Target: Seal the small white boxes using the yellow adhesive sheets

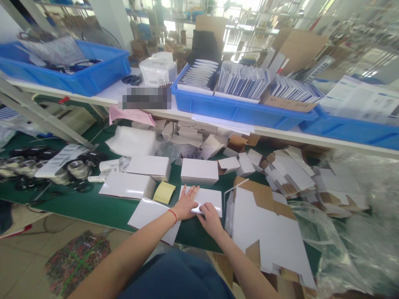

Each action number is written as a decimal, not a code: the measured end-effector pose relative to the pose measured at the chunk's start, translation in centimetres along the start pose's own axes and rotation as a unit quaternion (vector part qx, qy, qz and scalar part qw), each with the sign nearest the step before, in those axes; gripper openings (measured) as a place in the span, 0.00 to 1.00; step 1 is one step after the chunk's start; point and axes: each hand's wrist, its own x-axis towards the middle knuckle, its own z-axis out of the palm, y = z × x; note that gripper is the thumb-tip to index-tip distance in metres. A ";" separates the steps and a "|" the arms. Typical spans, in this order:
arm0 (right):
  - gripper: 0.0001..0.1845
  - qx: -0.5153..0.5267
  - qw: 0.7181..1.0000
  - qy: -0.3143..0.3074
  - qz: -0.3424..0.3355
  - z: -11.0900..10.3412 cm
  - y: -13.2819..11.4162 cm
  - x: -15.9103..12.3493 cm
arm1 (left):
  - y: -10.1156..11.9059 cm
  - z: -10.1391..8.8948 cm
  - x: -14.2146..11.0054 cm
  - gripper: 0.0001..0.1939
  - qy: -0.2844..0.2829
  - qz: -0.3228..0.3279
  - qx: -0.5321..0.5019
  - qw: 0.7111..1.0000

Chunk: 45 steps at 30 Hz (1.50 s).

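Observation:
In front of me lies a glossy white carton [213,198], its near edge partly covered by my hands. My left hand [186,204] rests flat on its left part with the fingers spread, and a red cord circles the wrist. My right hand [210,216] has its fingers bent at the near edge, gripping the carton there. Another flat white carton piece [149,216] extends beneath my left forearm. A yellow paper pad [164,192] sits just left of my left hand. Behind the carton stands a closed white box [199,171].
More closed white boxes [127,185] stand at left, near metal fittings with cables [76,169]. Flat white cardboard blanks [268,228] are stacked at right beside clear plastic film [352,236]. A shelf above holds blue bins [243,114], one filled with upright booklets.

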 end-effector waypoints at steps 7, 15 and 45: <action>0.07 0.064 0.998 -0.017 0.001 -0.4 0.5 -0.1 | -0.3 0.4 0.0 0.12 0.006 0.002 -0.004 1.000; 0.09 0.071 0.997 -0.028 0.006 -0.4 0.4 0.1 | -0.4 0.7 0.0 0.13 0.015 0.006 0.001 1.000; 0.15 0.064 0.994 -0.013 0.083 -1.4 -0.2 0.4 | -1.2 0.1 -0.4 0.16 0.002 0.040 0.006 0.999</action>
